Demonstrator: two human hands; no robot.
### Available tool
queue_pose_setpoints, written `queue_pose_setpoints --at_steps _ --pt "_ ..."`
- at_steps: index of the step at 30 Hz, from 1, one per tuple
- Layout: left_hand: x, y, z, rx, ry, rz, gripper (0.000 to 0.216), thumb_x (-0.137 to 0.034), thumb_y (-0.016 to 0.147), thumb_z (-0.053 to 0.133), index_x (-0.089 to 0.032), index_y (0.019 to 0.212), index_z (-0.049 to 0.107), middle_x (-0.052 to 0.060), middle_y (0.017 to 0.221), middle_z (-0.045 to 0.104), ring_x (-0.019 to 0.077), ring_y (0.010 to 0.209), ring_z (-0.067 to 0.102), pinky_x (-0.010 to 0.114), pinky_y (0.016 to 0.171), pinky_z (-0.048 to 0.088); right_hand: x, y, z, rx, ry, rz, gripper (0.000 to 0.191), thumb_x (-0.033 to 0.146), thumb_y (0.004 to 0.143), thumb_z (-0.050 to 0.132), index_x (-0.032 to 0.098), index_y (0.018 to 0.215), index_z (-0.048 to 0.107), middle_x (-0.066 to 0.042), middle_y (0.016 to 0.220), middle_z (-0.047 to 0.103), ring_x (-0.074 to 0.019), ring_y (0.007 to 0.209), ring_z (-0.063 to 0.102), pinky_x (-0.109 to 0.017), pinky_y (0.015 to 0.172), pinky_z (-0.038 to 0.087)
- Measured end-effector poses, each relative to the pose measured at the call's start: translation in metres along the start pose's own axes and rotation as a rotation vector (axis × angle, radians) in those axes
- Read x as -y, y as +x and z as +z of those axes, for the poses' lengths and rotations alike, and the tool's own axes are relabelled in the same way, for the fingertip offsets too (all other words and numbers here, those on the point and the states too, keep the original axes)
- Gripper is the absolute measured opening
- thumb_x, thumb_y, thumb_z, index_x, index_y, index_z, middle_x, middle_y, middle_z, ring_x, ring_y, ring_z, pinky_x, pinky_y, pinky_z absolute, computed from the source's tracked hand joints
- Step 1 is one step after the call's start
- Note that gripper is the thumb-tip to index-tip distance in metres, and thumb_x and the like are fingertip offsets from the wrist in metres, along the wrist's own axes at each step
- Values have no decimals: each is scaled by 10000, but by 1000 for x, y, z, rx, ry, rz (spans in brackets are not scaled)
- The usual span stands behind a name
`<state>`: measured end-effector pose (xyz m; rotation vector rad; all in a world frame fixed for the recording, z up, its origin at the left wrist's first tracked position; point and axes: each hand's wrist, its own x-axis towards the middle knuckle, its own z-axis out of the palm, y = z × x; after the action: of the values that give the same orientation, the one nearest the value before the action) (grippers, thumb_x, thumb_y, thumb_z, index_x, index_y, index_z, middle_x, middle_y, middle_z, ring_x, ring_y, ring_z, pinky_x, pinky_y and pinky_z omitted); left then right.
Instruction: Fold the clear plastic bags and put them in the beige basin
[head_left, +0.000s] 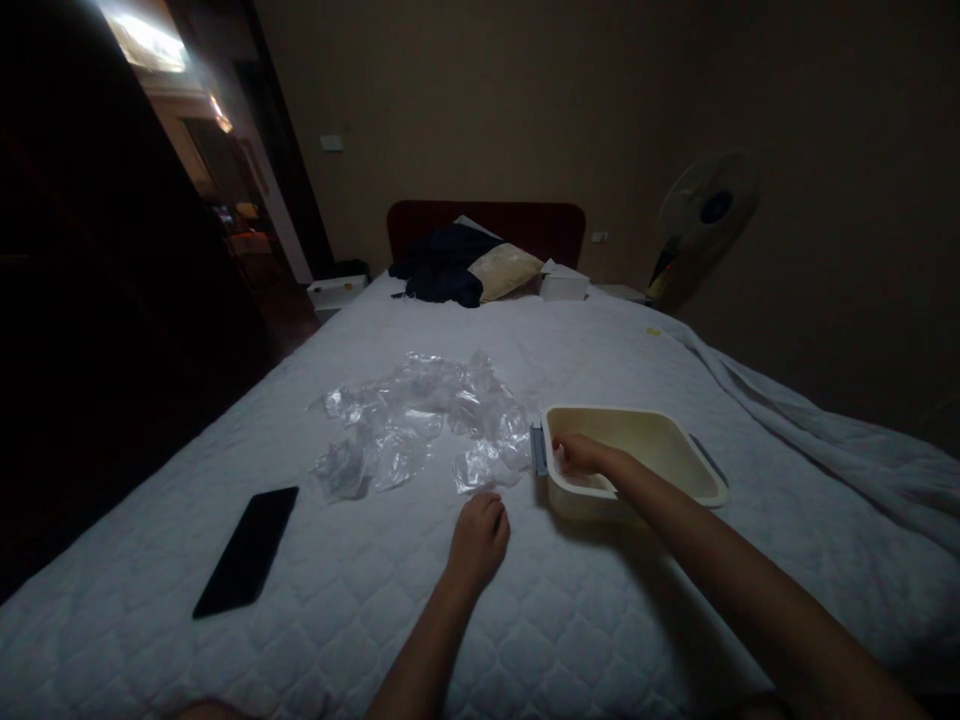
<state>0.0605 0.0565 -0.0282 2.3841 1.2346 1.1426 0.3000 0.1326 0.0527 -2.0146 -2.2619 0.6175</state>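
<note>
A cream plastic bin with grey side clips stands on the bed, right of centre. My right hand reaches into its left end, fingers closed on what looks like a clear plastic bag; some see-through film shows beneath the hand. Several crumpled clear plastic bags lie spread over the bed to the left of the bin. My left hand rests on the bed just in front of them, its fingers curled in and nothing visible in them.
A black phone or tablet lies on the quilted white bed cover at left. Dark cloth, a beige pillow and a white box sit by the headboard. A fan stands at right.
</note>
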Motion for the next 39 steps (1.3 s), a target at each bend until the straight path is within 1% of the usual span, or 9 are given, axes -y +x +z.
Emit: queue_pose_setpoints --at_steps 9,15,18,20,24,28,31,33,39 --pt "1 -1 3 -1 19 -5 165 -152 798 419 -163 847 576 88 943 581 195 915 519 357 826 423 0 -7 -18 -108 100 -43 352 81 559 673 136 903 623 -46 738 663 -154 623 593 -221 538 431" --pt "0 -1 1 4 7 -10 160 -137 785 427 -164 835 576 87 935 585 193 906 522 352 813 429 30 -22 -46 -393 163 -112 203 107 722 516 133 907 596 -56 788 628 -139 698 572 -241 639 435" --pt "-2 -1 -1 -7 -11 -6 163 -128 780 426 -164 833 576 90 935 588 191 909 522 352 819 426 63 -28 -45 -608 217 -260 193 124 746 490 153 915 580 -43 789 606 -132 699 561 -246 663 435" --pt "-5 -1 -4 -39 -37 -22 167 -125 782 420 -163 837 573 89 924 588 184 900 523 340 814 429 86 -31 -35 -662 241 -376 183 134 749 492 163 908 577 -38 799 594 -130 697 559 -247 662 439" --pt "-1 -4 -21 -154 -55 -130 177 -122 788 401 -165 832 567 73 850 582 175 832 528 323 757 437 118 -31 5 -567 245 -480 196 161 772 479 159 947 566 -51 857 589 -129 710 567 -250 675 451" --pt "24 -14 -55 -189 28 -189 168 -142 779 415 -159 830 574 77 834 579 193 828 525 348 772 416 128 -22 59 -505 193 -449 255 183 782 480 161 1025 551 -81 982 598 -175 902 558 -296 801 433" --pt "49 -25 -80 -234 38 -266 167 -179 782 419 -156 820 580 80 841 581 200 841 524 340 769 412 131 -14 99 -622 138 -343 326 188 792 468 142 1111 514 -130 1132 546 -219 1056 485 -350 893 375" --pt "60 -31 -90 -269 -16 -363 168 -207 784 418 -161 788 580 64 795 579 189 781 531 313 713 424 133 -10 119 -653 121 -293 310 168 791 461 141 1092 529 -133 1103 567 -227 1029 503 -356 874 380" --pt "59 -39 -90 -301 -85 -407 158 -232 782 436 -175 767 583 52 776 571 184 760 529 306 694 427 135 -14 137 -686 140 -302 208 110 796 418 183 876 595 -91 888 636 -226 863 554 -364 809 385"
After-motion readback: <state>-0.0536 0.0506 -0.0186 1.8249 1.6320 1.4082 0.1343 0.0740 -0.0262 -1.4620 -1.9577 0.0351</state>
